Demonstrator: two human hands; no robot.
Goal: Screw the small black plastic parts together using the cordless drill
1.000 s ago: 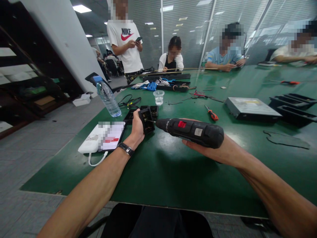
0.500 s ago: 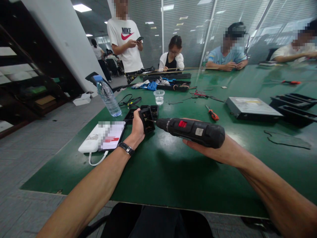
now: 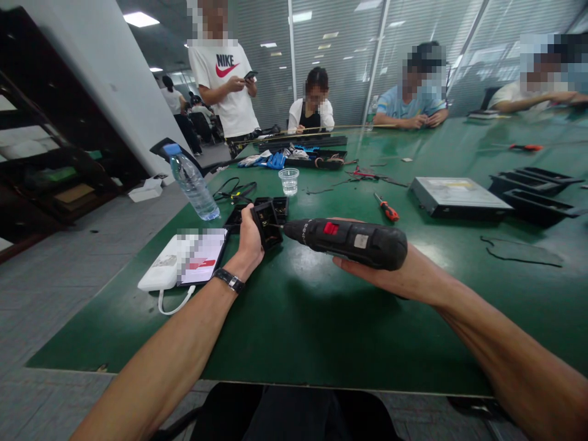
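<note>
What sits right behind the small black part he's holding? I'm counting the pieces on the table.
Behind the small black part, more open black housings lie on the green table. The left hand covers whatever is beside them.

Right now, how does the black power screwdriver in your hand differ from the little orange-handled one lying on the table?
The electric screwdriver is thick, black with a red switch, and held off the table in the right hand, its bit pointing into the small black part that the left hand holds. The manual screwdriver is slim, orange-handled, and lies untouched on the green table. Both are screwdrivers.
</note>
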